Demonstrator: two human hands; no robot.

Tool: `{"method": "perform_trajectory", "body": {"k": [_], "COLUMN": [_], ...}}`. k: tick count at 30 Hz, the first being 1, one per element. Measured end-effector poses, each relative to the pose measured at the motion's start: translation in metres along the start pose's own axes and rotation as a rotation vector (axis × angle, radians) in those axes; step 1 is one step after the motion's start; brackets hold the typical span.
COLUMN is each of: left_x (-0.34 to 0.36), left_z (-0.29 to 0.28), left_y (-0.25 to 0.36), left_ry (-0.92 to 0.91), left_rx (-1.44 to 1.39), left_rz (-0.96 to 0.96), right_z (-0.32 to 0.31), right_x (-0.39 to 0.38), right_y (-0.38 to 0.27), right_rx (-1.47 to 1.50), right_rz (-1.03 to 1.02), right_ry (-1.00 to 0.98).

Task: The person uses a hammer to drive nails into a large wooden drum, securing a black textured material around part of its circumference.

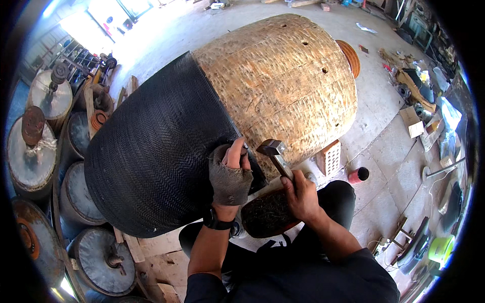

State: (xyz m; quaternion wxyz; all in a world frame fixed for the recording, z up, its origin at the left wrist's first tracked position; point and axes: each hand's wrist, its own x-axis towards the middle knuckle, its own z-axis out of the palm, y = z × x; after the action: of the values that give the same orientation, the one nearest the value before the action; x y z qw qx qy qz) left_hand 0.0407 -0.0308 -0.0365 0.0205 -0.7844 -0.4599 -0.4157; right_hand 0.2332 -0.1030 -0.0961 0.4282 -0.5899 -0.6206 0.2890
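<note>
A: Starting to the left of the drum (283,76)?
B: Pictured there, metal-ended rollers (87,194), crowded close together beside a long strip of timber.
A: And across the drum itself?
B: Wrapped on its left half in a black ribbed sheet (146,146), with a straight edge running down the drum's middle. Bare, tan and mottled on the right half.
A: Left hand (231,174)?
B: Seen at that edge on the drum's near side, in a grey fingerless glove (222,189), with a dark watch (217,220) at the wrist. Bent at the fingers; pinching anything, cannot tell.
A: Next, below the drum?
B: A dark oblong object (268,216), too unclear to identify.
A: Right hand (303,197)?
B: Clamped around the handle of a hammer (279,161), steel head up in front of the drum's bare half.
A: Further right?
B: At the drum's near side, a holed brick (331,157); on its far end, an orange ridged disc (349,59). Well right of the drum, a cardboard box (411,121) amid clutter.
</note>
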Motion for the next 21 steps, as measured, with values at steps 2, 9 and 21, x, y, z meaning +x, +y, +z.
{"method": "perform_trajectory", "body": {"k": [2,9,21], "left_x": [0.002,0.009,0.009], "left_z": [0.001,0.015,0.008], "left_y": [0.003,0.012,0.024], "left_ry": [-0.010,-0.010,-0.015], "left_rx": [0.028,-0.019,0.107], "left_rz": [-0.018,-0.133,-0.263], "right_z": [0.000,-0.005,-0.008], "right_x": [0.000,0.002,0.008], "right_y": [-0.002,-0.024,-0.022], "right_rx": [-0.013,-0.061,-0.182], "right_rz": [-0.017,-0.102,-0.130], "right_ry": [-0.003,0.064,0.013]}}
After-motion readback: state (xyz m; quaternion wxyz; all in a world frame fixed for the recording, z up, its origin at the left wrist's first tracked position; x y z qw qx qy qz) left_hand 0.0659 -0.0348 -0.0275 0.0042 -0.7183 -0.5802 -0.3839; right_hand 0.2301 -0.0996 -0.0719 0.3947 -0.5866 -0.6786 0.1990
